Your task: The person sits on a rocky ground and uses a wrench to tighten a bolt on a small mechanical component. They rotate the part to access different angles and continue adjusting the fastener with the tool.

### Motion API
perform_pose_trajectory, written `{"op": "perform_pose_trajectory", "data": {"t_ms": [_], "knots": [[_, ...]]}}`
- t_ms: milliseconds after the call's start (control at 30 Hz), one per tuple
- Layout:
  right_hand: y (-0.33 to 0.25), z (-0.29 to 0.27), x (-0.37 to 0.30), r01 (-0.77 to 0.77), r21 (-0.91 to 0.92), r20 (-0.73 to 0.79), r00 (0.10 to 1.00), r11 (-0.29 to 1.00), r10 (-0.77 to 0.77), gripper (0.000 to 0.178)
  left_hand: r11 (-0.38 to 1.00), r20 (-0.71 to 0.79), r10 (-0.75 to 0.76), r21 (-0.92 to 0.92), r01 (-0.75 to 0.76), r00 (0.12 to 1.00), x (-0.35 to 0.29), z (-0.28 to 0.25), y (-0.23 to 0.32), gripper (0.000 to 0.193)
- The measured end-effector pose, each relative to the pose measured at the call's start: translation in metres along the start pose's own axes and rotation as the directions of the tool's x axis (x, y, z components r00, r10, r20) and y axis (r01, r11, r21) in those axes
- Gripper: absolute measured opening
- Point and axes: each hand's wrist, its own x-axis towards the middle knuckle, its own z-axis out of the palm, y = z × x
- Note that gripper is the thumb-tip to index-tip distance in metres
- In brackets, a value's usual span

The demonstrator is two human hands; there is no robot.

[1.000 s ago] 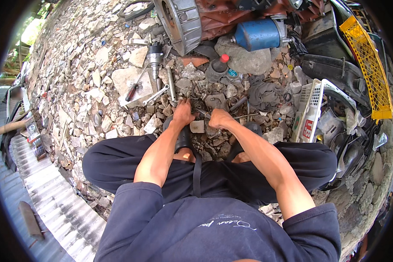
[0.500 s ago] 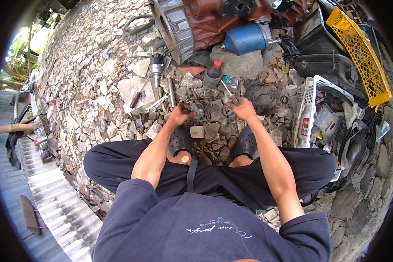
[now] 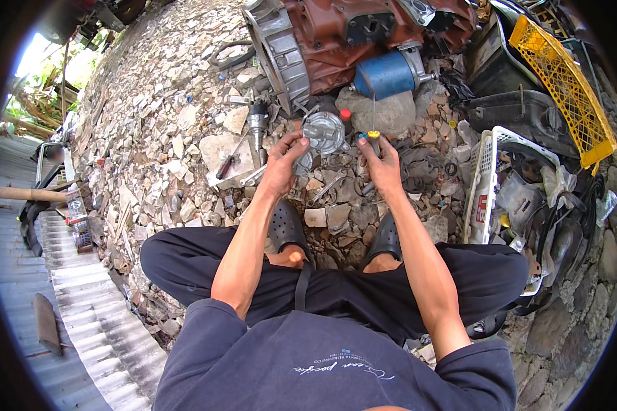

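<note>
In the head view, a red-and-black screwdriver (image 3: 224, 167) was seen on a flat stone (image 3: 218, 147), left of both sets of fingers; a grey-and-black cylindrical part (image 3: 257, 120) was placed closer to the left ones. The fingers of the left hand (image 3: 284, 163) were closed on the near-left edge of a round metal part (image 3: 324, 132), which appeared to be held above the rubble (image 3: 178, 130), just beyond those fingertips. The pinch was judged narrow; a fuller grip around the rim was advised, so that twisting could be resisted. A red-capped bottle (image 3: 345, 115) was partly hidden behind the part. The fingers of the right hand (image 3: 382, 166) were wrapped round the handle of a yellow-collared screwdriver (image 3: 373, 135), its shaft pointed away from the wrist, apart from the metal part. Its tip was best kept clear of the left fingers and squarely seated before being pressed. Well right of those fingers, a white crate (image 3: 487, 188) was seen.
</note>
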Motion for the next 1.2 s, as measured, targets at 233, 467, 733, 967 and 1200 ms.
{"op": "perform_pose_trajectory", "data": {"t_ms": [233,467,733,967,1200], "knots": [[-0.031,0.003,-0.006,0.147,-0.005,0.003,0.989,0.989,-0.147,0.032,0.971,0.074,0.057,-0.236,-0.038,0.996,-0.01,0.024,0.027,0.026],[-0.061,0.009,-0.02,0.126,0.155,0.012,0.992,0.98,-0.129,0.028,0.959,0.036,0.158,-0.244,-0.144,0.987,-0.015,0.03,0.033,0.022],[-0.019,0.019,-0.006,-0.053,0.076,-0.001,0.999,0.996,0.053,0.029,0.993,-0.285,-0.041,-0.121,0.007,0.958,0.004,0.0,0.018,0.019],[0.086,0.021,-0.003,-0.357,-0.015,-0.052,0.933,0.934,0.356,0.027,0.724,-0.325,-0.652,-0.533,0.437,0.685,0.005,-0.079,-0.041,0.024],[0.149,0.02,-0.007,-0.322,-0.459,-0.068,0.942,0.828,0.329,0.041,0.697,-0.473,-0.691,-0.638,0.328,0.547,0.006,-0.147,-0.057,0.026]]}}
